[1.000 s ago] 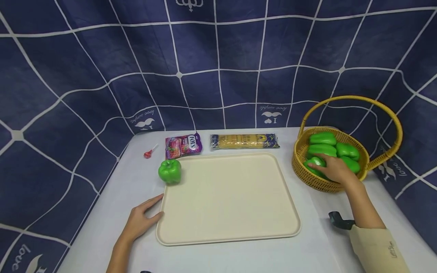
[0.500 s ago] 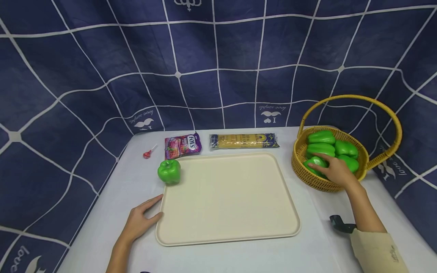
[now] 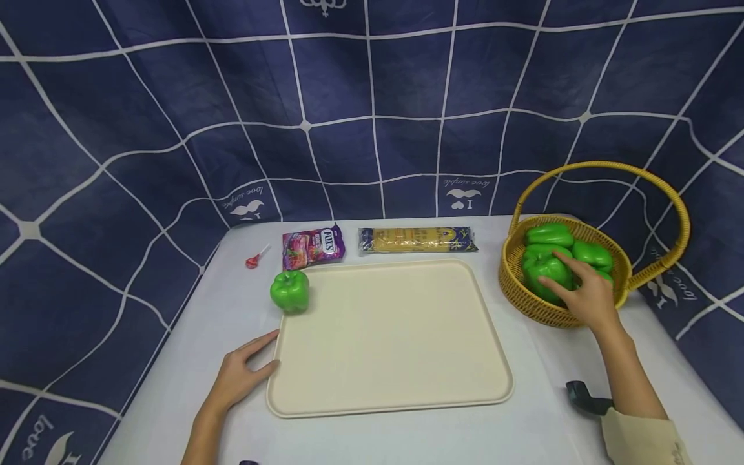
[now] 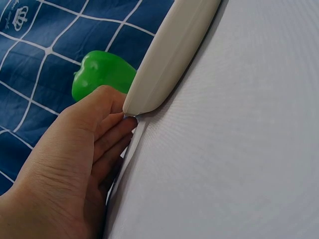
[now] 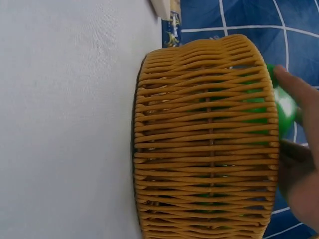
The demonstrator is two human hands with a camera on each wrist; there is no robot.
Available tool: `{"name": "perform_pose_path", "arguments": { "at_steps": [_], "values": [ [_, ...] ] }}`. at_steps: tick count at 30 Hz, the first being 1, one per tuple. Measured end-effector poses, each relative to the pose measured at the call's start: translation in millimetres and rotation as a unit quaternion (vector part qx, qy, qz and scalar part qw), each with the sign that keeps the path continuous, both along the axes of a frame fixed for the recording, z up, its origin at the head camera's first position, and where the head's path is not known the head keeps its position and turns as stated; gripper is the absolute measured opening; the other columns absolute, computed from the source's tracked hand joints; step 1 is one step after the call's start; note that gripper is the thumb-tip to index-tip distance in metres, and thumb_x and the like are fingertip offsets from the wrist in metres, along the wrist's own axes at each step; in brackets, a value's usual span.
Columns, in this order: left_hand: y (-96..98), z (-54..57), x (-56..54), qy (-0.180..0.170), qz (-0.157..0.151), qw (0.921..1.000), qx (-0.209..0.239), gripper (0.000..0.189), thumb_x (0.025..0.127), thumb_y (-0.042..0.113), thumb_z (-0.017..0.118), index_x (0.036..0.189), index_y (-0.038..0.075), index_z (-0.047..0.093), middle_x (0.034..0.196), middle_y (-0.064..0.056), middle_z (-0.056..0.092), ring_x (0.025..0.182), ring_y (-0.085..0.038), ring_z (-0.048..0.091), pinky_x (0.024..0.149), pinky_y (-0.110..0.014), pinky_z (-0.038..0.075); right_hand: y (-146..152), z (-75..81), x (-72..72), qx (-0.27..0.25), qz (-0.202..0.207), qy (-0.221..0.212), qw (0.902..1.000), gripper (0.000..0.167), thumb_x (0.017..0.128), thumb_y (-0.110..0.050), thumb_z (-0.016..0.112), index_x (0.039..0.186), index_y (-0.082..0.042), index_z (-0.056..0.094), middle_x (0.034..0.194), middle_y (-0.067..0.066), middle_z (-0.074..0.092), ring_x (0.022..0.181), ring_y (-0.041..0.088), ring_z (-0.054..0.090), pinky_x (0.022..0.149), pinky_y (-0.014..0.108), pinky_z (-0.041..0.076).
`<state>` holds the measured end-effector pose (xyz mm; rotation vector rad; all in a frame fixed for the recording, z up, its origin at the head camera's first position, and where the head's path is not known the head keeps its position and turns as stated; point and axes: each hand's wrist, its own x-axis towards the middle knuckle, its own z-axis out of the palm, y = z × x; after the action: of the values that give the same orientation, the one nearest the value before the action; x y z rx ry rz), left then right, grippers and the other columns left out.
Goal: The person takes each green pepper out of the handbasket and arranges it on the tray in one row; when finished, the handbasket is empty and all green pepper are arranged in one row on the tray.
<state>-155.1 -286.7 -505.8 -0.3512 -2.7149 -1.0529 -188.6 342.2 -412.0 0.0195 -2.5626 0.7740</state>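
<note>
I can see a white table (image 3: 174,394) with a big dark blue cloth (image 3: 407,77) hanging behind it and down both sides. The cloth has white lines that make squares, a white crown near the top, and upside-down mustaches low at the back. Near the back of the table lies a little red lollipop (image 3: 252,262) with a white stick. Just right of it is a shiny purple and pink FOX'S candy bag (image 3: 314,248), then a long, flat yellow-and-blue pasta pack (image 3: 417,240).
</note>
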Motion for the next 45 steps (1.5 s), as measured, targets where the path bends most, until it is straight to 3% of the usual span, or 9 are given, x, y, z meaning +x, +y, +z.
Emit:
{"name": "perform_pose_path", "arguments": {
  "at_steps": [4,7,9,14,22,27,31,34,45],
  "values": [
    [-0.3,0.3,-0.2,-0.004,0.000,1.0000,0.002,0.055,0.074,0.023,0.078,0.126,0.020,0.059,0.123,0.000,0.060,0.115,-0.025,0.053,0.099,-0.035,0.040,-6.8,1.9,2.9,-0.030,0.000,0.079,0.9964,0.066,0.075,-0.020,0.078,0.135,-0.022,0.050,0.127,0.021,0.052,0.117,0.043,0.045,0.101,0.040,0.041],
    [-0.1,0.9,-0.2,-0.008,-0.001,1.0000,0.004,0.055,0.074,0.024,0.077,0.126,0.019,0.059,0.123,-0.001,0.059,0.115,-0.026,0.053,0.099,-0.041,0.040,-15.9,6.0,2.7,-0.052,0.010,0.134,0.9896,0.071,0.069,-0.009,0.081,0.132,-0.022,0.053,0.124,0.017,0.054,0.116,0.028,0.050,0.094,0.010,0.039],
    [0.1,1.3,-0.1,-0.011,-0.001,0.9999,0.007,0.055,0.074,0.024,0.077,0.126,0.018,0.059,0.123,-0.002,0.059,0.116,-0.026,0.053,0.099,-0.042,0.040,-24.6,10.0,1.9,-0.069,0.027,0.160,0.9844,0.075,0.065,-0.002,0.082,0.132,-0.020,0.053,0.123,0.016,0.054,0.116,0.015,0.049,0.089,0.003,0.036],
    [0.3,1.8,0.6,-0.012,-0.002,0.9999,0.008,0.054,0.075,0.023,0.077,0.125,0.018,0.059,0.123,-0.002,0.059,0.116,-0.027,0.053,0.099,-0.043,0.040,-63.2,30.7,4.5,-0.111,0.083,0.170,0.9756,0.083,0.063,0.011,0.079,0.136,-0.010,0.046,0.124,0.019,0.050,0.117,0.000,0.042,0.092,0.011,0.041],
    [1.3,1.6,-1.0,-0.026,-0.003,0.9994,0.020,0.055,0.075,0.025,0.076,0.126,0.016,0.058,0.124,-0.006,0.058,0.117,-0.031,0.051,0.100,-0.049,0.039,-122.2,41.8,-15.5,-0.155,0.171,0.157,0.9603,0.076,0.065,0.012,0.077,0.133,-0.001,0.047,0.128,0.017,0.047,0.119,0.013,0.046,0.096,0.019,0.042],
    [0.3,1.5,-0.7,-0.028,-0.005,0.9994,0.022,0.055,0.075,0.024,0.076,0.126,0.016,0.058,0.125,-0.006,0.058,0.117,-0.031,0.051,0.100,-0.049,0.039,-177.4,62.3,-13.7,-0.159,0.228,0.156,0.9479,0.069,0.066,0.009,0.077,0.127,0.010,0.046,0.125,0.024,0.048,0.116,0.034,0.048,0.099,0.032,0.043],
    [-0.6,0.4,-0.2,-0.033,0.000,0.9993,0.017,0.056,0.075,0.025,0.076,0.127,0.016,0.057,0.126,-0.008,0.057,0.117,-0.032,0.050,0.099,-0.051,0.039,-217.1,69.2,-15.3,-0.175,0.242,0.151,0.9423,0.066,0.068,0.004,0.078,0.126,0.010,0.046,0.123,0.025,0.050,0.114,0.035,0.050,0.096,0.035,0.046],
    [-0.2,-0.2,-0.3,-0.042,0.005,0.9990,0.014,0.057,0.075,0.027,0.076,0.128,0.016,0.056,0.127,-0.009,0.056,0.118,-0.033,0.049,0.100,-0.053,0.038,-243.6,67.1,-19.9,-0.202,0.241,0.144,0.9384,0.065,0.069,0.003,0.077,0.126,0.010,0.046,0.123,0.025,0.050,0.113,0.036,0.051,0.093,0.038,0.047],
    [-0.5,-0.7,-1.1,-0.035,0.002,0.9993,0.015,0.057,0.075,0.026,0.076,0.127,0.014,0.057,0.126,-0.009,0.057,0.118,-0.034,0.050,0.100,-0.052,0.038,-315.2,6.0,-57.0,-0.323,0.209,0.044,0.9219,0.069,0.072,-0.021,0.079,0.128,0.000,0.044,0.127,0.016,0.048,0.115,0.029,0.050,0.095,0.035,0.046]
  ]
}}
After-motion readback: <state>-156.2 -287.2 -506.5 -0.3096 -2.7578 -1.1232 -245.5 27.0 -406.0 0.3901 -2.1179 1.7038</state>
